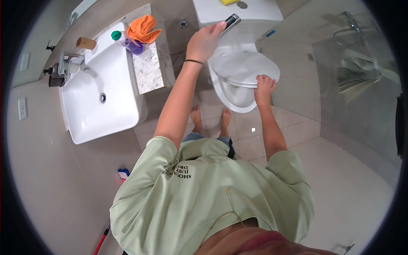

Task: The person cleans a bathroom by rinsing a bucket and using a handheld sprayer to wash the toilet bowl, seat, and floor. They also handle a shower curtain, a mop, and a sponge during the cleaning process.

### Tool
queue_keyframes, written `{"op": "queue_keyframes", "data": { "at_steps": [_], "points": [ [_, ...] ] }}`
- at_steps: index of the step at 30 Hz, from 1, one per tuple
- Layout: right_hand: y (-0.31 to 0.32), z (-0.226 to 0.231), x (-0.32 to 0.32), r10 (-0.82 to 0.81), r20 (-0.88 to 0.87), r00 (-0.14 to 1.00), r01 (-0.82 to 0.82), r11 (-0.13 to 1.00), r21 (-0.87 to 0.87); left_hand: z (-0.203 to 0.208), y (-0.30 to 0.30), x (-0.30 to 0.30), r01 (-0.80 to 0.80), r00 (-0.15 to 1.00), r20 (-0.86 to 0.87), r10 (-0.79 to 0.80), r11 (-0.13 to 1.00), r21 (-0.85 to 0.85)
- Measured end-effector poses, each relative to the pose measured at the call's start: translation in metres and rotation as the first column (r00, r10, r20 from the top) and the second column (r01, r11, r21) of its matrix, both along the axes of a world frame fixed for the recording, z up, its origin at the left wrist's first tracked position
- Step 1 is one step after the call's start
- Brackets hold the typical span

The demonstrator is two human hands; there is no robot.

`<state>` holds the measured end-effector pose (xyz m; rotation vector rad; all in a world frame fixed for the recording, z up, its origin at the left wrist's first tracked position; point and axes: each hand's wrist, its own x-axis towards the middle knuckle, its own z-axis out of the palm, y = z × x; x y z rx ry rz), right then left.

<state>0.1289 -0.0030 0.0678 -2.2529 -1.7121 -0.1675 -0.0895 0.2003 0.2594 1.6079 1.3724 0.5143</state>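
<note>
My left hand [203, 44] is closed around a short black-and-silver handle [231, 21], held above the left side of the toilet in front of the tank [238, 16]. The far end of that handle, if there is more of it, is hidden. With its fingers curled over the front right edge of the white toilet lid [242, 68], my right hand [265, 88] holds the lid tilted up. Below the lid, part of the toilet bowl [236, 97] shows.
A white sink [102, 123] stands at left. On the speckled counter [148, 74] are an orange cloth [144, 29] and a green-capped bottle [131, 43] of purple liquid. A yellow sponge [228, 1] lies on the tank. Shower glass [293, 59] rises at right.
</note>
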Motion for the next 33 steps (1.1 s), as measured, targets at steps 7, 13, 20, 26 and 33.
{"op": "queue_keyframes", "data": {
  "at_steps": [7,13,20,26,33],
  "points": [
    [-0.002,-0.003,0.005,0.005,-0.018,1.0,-0.005,1.0,-0.011,-0.005,0.019,0.035,0.059,0.989,-0.146,-0.025,0.972,0.229],
    [-0.001,-0.001,0.004,0.015,-0.017,1.0,-0.015,1.0,0.025,-0.002,0.043,0.059,0.108,0.966,-0.254,-0.047,0.967,0.229],
    [0.002,0.0,0.003,0.026,-0.024,0.999,-0.026,0.999,0.037,0.024,0.045,0.067,0.124,0.958,-0.28,-0.057,0.966,0.226],
    [0.0,-0.003,0.005,0.028,-0.017,0.999,-0.027,0.999,0.037,-0.022,0.056,0.057,0.151,0.936,-0.346,-0.056,0.955,0.254],
    [0.003,-0.005,0.008,0.046,-0.006,0.999,-0.045,0.997,0.058,-0.013,0.055,0.051,0.113,0.936,-0.349,-0.05,0.98,0.162]
  ]
}}
